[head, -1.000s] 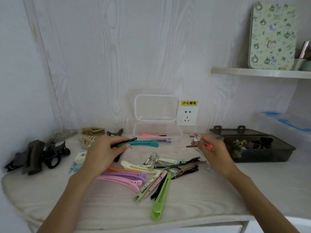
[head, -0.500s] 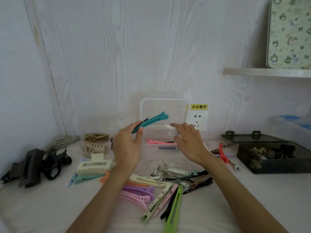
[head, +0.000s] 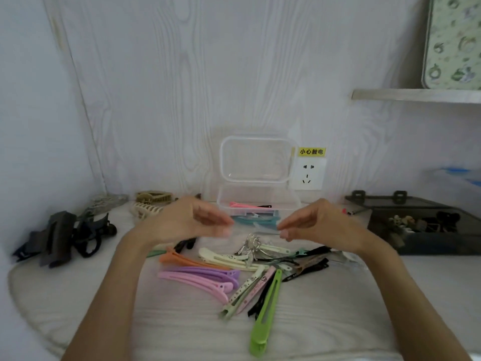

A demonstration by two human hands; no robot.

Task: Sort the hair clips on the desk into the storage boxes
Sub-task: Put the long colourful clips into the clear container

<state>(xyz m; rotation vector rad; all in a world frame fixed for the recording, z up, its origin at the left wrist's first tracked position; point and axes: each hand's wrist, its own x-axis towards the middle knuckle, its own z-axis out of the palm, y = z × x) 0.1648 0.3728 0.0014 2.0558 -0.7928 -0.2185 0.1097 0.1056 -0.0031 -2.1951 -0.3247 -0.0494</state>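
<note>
Both hands, left hand and right hand, hover loosely curled and empty before the clear box; next, pick another clip from the pile at six o'clock.

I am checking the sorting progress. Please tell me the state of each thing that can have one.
Clear box: lid open, clips inside.
Dark box: open, partly filled.
Left hand: empty, loosely curled.
Right hand: empty, loosely curled.
Green clip: closed, on desk.
</note>
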